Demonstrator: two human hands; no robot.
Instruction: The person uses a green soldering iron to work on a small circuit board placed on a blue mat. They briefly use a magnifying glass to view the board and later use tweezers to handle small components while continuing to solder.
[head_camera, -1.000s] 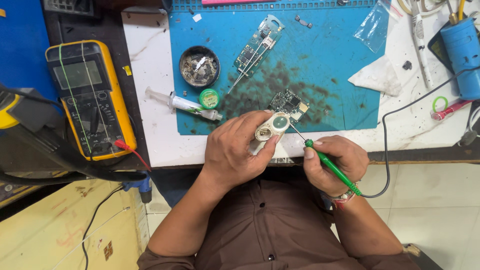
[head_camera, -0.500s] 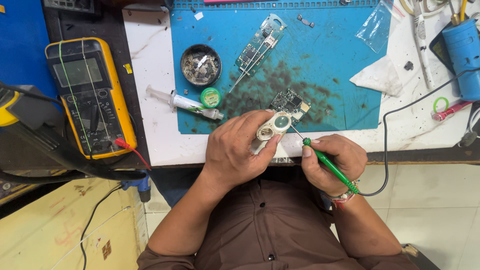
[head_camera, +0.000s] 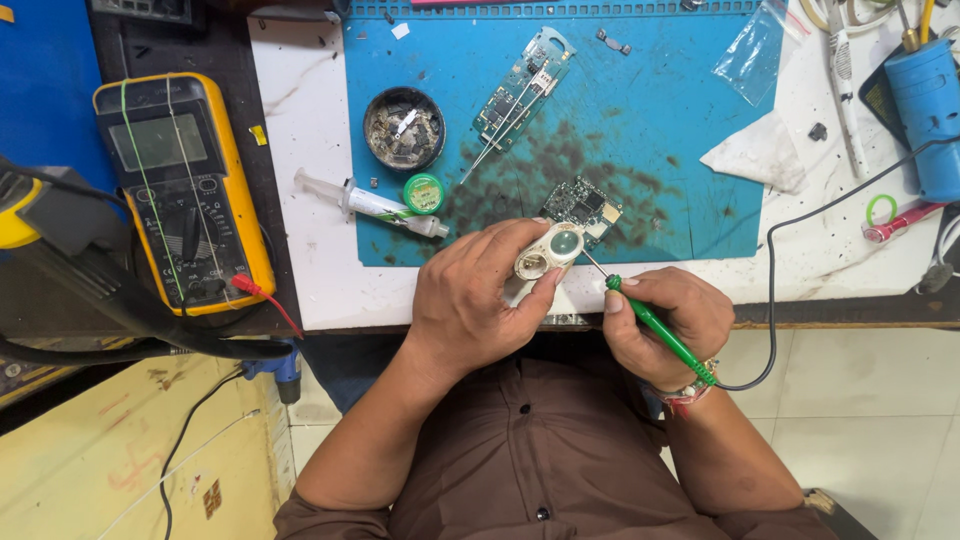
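At the tabletop (head_camera: 300, 120) edge, left hand (head_camera: 480, 305) fingers pinch a small circuit board (head_camera: 582, 208) steady while right hand (head_camera: 665, 322) fingers grip a green soldering iron (head_camera: 655, 328), tip angled onto it.

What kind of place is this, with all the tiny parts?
Probably an electronics repair bench. A yellow multimeter sits beside a blue work mat with bare circuit boards, and the right hand holds a green soldering iron.

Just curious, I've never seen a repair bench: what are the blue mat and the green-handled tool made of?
The blue mat looks like matte rubber or silicone: it lies flat, unshiny, with dark stains. The green-handled tool in the right hand seems glossy translucent plastic, with a thin shaft, probably metal. The left hand holds a whitish, probably plastic part.
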